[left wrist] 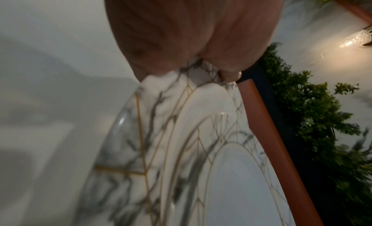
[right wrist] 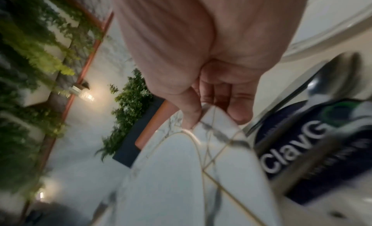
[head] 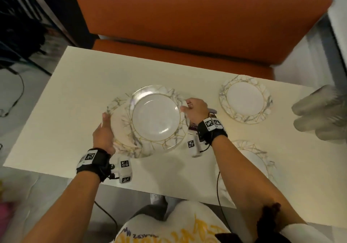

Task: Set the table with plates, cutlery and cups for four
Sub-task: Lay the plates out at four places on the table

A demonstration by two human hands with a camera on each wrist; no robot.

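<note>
Two marble-patterned plates with gold lines overlap above the middle of the white table. My left hand grips the left rim of the lower plate; the left wrist view shows that hand curled over the plate's rim. My right hand pinches the right rim of the upper plate, which sits shifted to the far right. In the right wrist view the thumb and fingers clamp that plate's edge. A third plate lies at the far right, and another plate lies near right, partly under my right forearm.
A stack of translucent cups lies at the table's right edge. An orange bench runs along the far side. Cables hang off the near edge by my body. The table's left half is bare.
</note>
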